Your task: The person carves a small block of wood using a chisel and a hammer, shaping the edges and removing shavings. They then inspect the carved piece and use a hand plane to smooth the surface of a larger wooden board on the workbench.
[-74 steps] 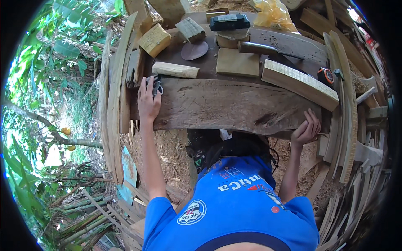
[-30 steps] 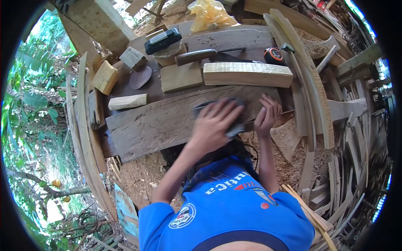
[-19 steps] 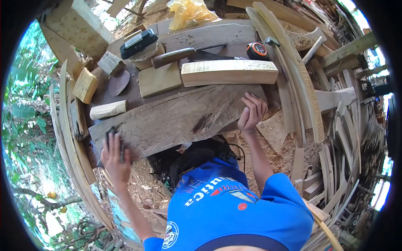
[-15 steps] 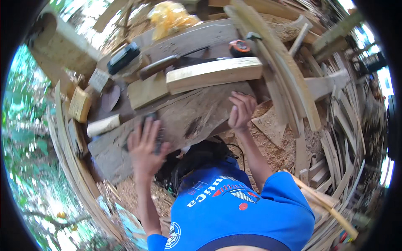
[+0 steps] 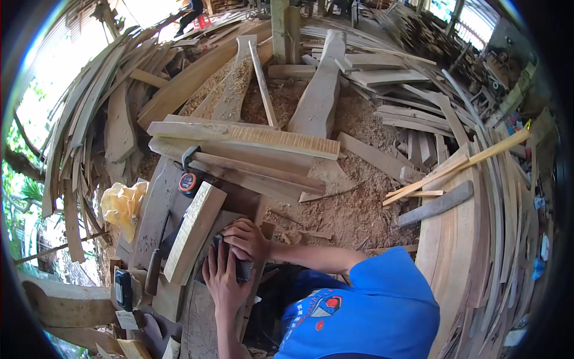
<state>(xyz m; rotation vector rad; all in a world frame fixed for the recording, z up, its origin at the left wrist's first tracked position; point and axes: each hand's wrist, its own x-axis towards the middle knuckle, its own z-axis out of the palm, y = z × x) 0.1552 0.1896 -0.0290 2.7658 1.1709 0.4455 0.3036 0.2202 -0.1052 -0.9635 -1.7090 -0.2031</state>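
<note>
Both of my hands rest on a dark flat block point(image 5: 244, 270) whose exact kind I cannot make out; it lies on a worn brown board point(image 5: 200, 317). My left hand point(image 5: 224, 284) spreads its fingers over the near side of the block. My right hand point(image 5: 246, 239) has its fingers curled over the far end. Alongside the board, left of my hands, lies a pale squared wooden beam point(image 5: 194, 236). An orange and black tape measure point(image 5: 188, 183) sits beyond the beam. A wooden tool handle point(image 5: 153, 272) with a dark blade shows beside it.
A long-handled tool point(image 5: 257, 172) with a metal head and a rough wooden rail point(image 5: 245, 136) lie across the far end. A yellow plastic bag point(image 5: 122, 206) and a black device point(image 5: 123, 290) are at left. Sawdust point(image 5: 341, 218) covers the ground; planks point(image 5: 448, 251) lie at right.
The view has swung to the right and up. My right hand has come from the board's other end onto the dark block, joining my left hand.
</note>
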